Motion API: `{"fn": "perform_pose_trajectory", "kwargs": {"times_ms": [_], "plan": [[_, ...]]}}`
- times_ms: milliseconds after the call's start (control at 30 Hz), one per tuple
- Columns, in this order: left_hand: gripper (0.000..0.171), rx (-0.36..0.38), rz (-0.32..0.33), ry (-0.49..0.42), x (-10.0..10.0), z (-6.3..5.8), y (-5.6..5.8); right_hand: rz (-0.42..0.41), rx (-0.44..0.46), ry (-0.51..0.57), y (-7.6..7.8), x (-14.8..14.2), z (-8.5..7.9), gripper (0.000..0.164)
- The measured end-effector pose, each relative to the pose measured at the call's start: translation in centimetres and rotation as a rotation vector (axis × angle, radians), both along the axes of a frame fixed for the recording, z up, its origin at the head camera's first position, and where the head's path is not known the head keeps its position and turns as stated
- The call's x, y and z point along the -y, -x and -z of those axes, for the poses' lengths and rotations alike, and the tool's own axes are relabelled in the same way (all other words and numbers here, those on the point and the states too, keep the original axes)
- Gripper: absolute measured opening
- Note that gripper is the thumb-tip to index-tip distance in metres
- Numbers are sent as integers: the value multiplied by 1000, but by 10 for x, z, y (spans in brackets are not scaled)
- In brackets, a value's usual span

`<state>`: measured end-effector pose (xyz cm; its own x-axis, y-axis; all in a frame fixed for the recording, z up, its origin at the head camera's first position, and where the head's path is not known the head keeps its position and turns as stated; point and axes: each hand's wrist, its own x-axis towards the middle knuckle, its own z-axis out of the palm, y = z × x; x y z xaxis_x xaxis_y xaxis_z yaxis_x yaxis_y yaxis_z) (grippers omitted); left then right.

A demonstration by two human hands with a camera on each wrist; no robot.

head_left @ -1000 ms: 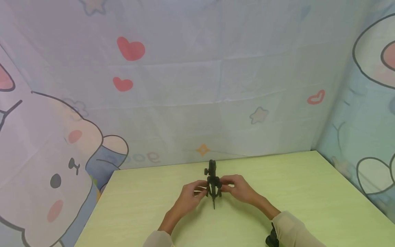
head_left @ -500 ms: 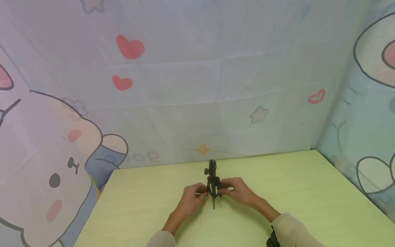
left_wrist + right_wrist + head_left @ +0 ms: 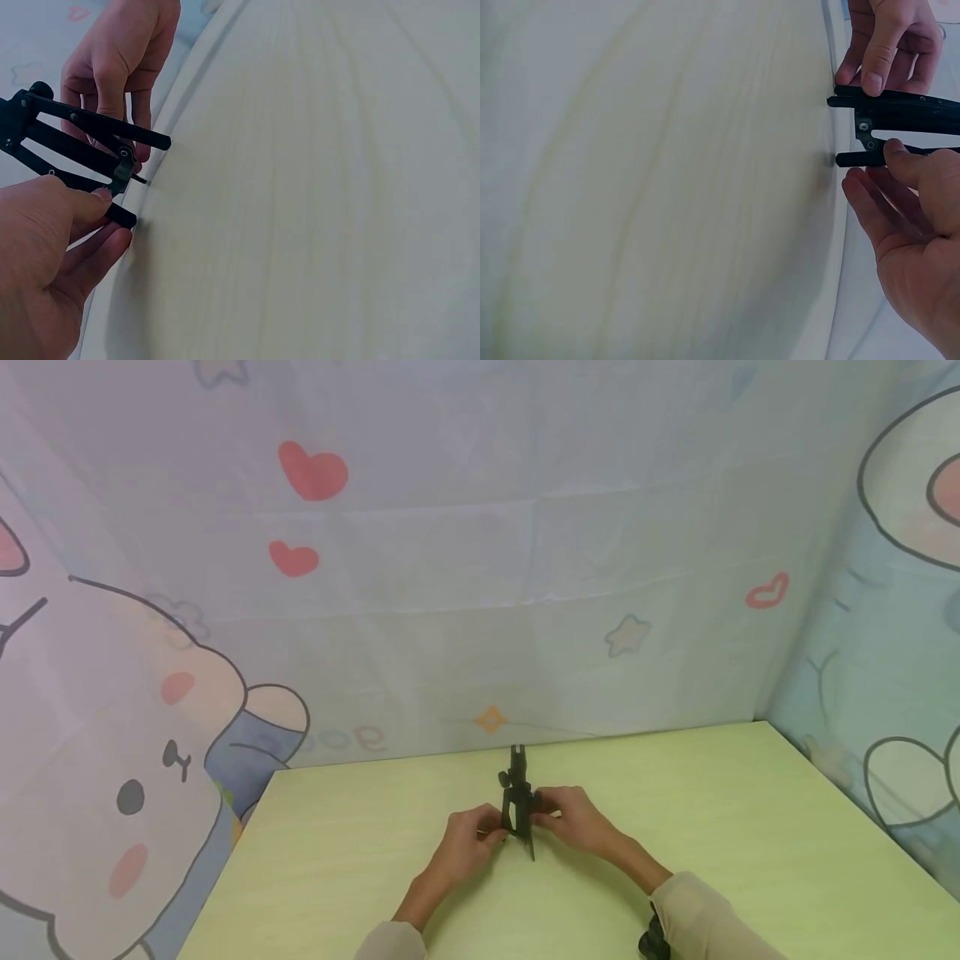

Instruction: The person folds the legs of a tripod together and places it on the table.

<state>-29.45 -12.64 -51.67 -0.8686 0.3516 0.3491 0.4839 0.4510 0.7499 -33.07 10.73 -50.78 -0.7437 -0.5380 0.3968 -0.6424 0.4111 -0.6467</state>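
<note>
A small black tripod (image 3: 517, 793) with side knobs stands upright on the table in the head view, its legs slightly spread. My left hand (image 3: 463, 846) pinches one leg low down, thumb above and fingers beneath, as the left wrist view shows with the left hand (image 3: 37, 255). On the other side my right hand (image 3: 581, 825) grips another leg near its foot. In the right wrist view, the thumb of the right hand (image 3: 926, 217) presses on that black leg (image 3: 860, 159). The top of the tripod is out of both wrist views.
A black object (image 3: 655, 941) lies on the pale yellow-green table (image 3: 360, 827), partly hidden beneath my right sleeve (image 3: 705, 914). A cartoon-printed cloth backdrop (image 3: 450, 568) hangs behind the table and along both sides.
The tripod has turned a little between my hands, and its thin front rod now points slightly rightward. My left hand has come in closer onto its leg. The view has shifted slightly.
</note>
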Motion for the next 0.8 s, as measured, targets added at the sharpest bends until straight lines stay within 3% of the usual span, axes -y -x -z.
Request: {"fn": "perform_pose_trajectory", "kwargs": {"times_ms": [167,300,533,800], "plan": [[9,-9,-3,-10,-1,1,-1,-13,-3,5,-3,-3,0,15],[9,-9,0,-11,0,1,-3,-70,4,16,-12,-12,-3,11],[10,-2,8,-7,-2,1,-9,-185,178,48,-28,-21,-4,12],[12,-1,18,-4,-7,1,-12,-175,55,60,-28,-19,-1,6]]}}
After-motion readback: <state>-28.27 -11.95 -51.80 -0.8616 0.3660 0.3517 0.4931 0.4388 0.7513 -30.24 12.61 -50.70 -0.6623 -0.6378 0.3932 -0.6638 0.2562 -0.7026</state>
